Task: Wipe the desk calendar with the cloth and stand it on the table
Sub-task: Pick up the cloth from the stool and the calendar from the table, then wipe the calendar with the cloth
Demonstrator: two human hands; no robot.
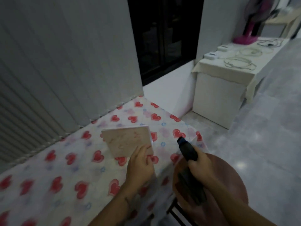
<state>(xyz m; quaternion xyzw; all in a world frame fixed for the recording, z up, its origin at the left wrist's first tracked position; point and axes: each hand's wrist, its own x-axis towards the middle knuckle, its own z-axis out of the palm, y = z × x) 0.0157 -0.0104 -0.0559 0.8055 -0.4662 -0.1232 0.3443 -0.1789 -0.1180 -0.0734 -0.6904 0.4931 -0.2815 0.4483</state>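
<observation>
The left hand is gripping the desk calendar by its lower corner above the heart-patterned tablecloth, while the right hand is clutching a dark cloth.

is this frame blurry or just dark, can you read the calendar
Head view: dim and motion-blurred throughout; the print on the desk calendar is smeared and unreadable, the dark cloth in the right hand shows no texture, and wide-angle distortion bends the wall lines at left.
</observation>
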